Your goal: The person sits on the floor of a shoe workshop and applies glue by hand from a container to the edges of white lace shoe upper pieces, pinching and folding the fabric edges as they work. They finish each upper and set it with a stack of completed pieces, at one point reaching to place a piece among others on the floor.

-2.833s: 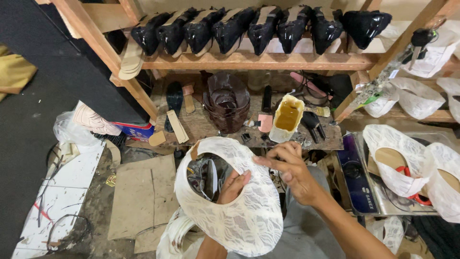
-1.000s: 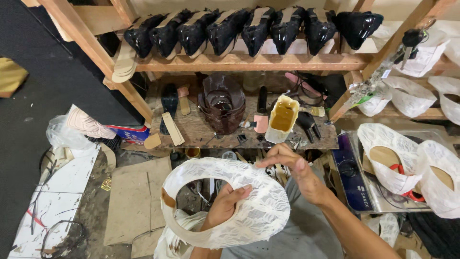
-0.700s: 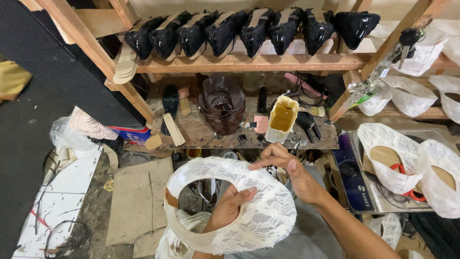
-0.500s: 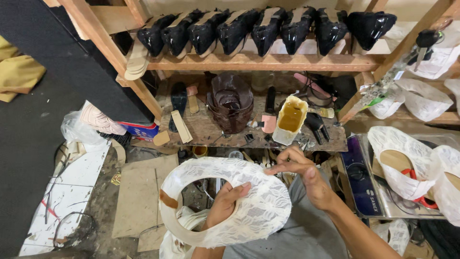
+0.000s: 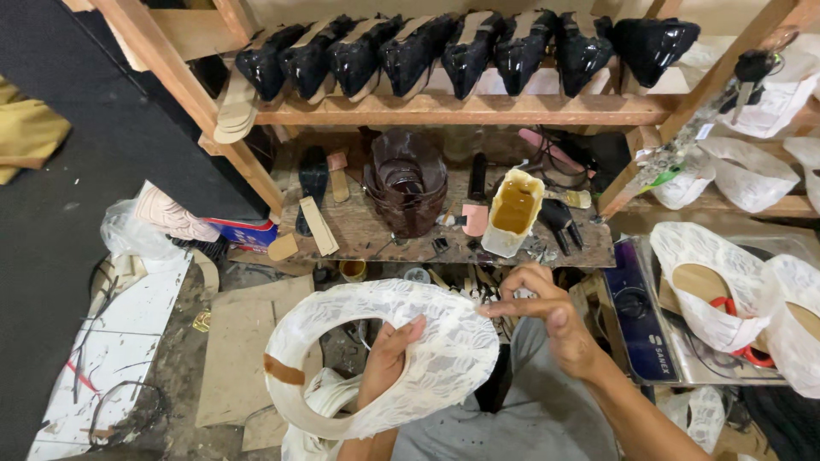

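Wooden shelves (image 5: 461,109) and a cluttered workbench (image 5: 376,235) fill the background above the person's lap. Left hand (image 5: 386,363) reaches up through the opening of a white lace shoe upper (image 5: 384,354), thumb curled over its inner edge; right hand (image 5: 551,320), at three o'clock, pinches the rim between thumb and forefinger. By the look of it the shaping is partway: the piece is loose, on no form. Compared with half a second ago it lies flatter and the right hand has closed onto its edge. Glue pot (image 5: 515,209) sits at twelve o'clock, black shoe forms (image 5: 465,47) beyond.

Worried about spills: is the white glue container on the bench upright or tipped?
Upright: the white glue container stands on the wooden bench, its cut-open top facing up, amber glue inside.
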Tool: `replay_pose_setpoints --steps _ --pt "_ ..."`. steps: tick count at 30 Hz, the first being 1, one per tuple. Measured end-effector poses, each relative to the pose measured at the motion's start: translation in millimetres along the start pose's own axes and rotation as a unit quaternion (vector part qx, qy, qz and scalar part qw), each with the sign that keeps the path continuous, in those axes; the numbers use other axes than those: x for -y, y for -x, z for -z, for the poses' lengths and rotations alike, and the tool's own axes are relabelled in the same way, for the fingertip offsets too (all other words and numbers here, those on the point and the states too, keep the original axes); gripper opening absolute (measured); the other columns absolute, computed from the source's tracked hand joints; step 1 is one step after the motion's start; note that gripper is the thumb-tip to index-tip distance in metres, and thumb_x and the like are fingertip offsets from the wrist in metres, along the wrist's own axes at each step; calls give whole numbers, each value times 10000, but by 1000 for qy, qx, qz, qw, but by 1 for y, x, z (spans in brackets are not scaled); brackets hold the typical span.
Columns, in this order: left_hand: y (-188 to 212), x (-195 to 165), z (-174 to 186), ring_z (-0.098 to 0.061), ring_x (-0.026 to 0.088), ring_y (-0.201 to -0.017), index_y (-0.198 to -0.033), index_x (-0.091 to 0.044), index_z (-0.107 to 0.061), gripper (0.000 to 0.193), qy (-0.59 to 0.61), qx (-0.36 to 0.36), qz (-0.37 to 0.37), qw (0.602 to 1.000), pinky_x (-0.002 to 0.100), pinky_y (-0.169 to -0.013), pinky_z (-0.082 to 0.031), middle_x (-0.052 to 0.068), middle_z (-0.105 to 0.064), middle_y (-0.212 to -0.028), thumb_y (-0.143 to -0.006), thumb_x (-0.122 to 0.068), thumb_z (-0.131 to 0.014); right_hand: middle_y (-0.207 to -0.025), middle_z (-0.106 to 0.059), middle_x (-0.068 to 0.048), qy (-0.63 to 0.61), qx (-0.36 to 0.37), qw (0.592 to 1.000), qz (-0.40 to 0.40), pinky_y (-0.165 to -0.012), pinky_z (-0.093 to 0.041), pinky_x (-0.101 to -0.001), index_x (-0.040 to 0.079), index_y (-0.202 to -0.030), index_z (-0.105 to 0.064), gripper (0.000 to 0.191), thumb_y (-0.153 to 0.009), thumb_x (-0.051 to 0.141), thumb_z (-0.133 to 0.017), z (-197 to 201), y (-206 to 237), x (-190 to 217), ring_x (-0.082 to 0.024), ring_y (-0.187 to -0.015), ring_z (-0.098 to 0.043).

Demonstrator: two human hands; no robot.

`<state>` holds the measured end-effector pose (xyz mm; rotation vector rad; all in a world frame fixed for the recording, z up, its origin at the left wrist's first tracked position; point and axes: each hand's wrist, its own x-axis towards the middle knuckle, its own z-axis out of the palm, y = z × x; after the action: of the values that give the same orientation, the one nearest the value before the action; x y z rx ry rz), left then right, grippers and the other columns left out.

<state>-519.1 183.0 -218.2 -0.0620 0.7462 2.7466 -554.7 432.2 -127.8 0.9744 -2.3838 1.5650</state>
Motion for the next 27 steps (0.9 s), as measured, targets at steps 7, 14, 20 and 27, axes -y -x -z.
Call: replay_pose_setpoints --steps 7,14,20,27 --pt "2 -6 -23 -742 223 -908 -1199 107 -605 298 31 -13 0 999 367 -791 -607 191 -731 -1074 -991 -105 -599 -942 -594 -74 37 -6 999 4 -1004 -309 -428 73 -1162 -810 1001 -1032 707 -46 -2 5 -3 -250 -993 -522" --pt "3 -8 -23 -743 220 -908 -1201 53 -605 277 25 -65 -33 997 366 -789 -606 159 -735 -1065 -971 -100 -585 -925 -622 -67 94 -33 992 84 -1040 -302 -444 118 -1147 -809 883 -1077 641 -101 -3 2 0 -262 -1024 -518" --pt "-6 -11 -20 -728 214 -975 -1229 75 -568 279 -18 -114 -127 985 391 -889 -592 145 -731 -1088 -995 -75 -549 -923 -605 -38 129 -43 985 102 -1028 -297 -440 141 -1122 -807 624 -1087 513 -308 3 -6 -23 -228 -994 -520" --pt "2 5 -8 -714 236 -1024 -1212 162 -618 320 -51 -86 49 994 382 -951 -545 186 -740 -1139 -927 18 -602 -1086 -629 -183 428 -66 898 -76 -903 -300 -485 78 -1075 -797 554 -953 565 -564 18 -78 -118 -347 -1092 -485"
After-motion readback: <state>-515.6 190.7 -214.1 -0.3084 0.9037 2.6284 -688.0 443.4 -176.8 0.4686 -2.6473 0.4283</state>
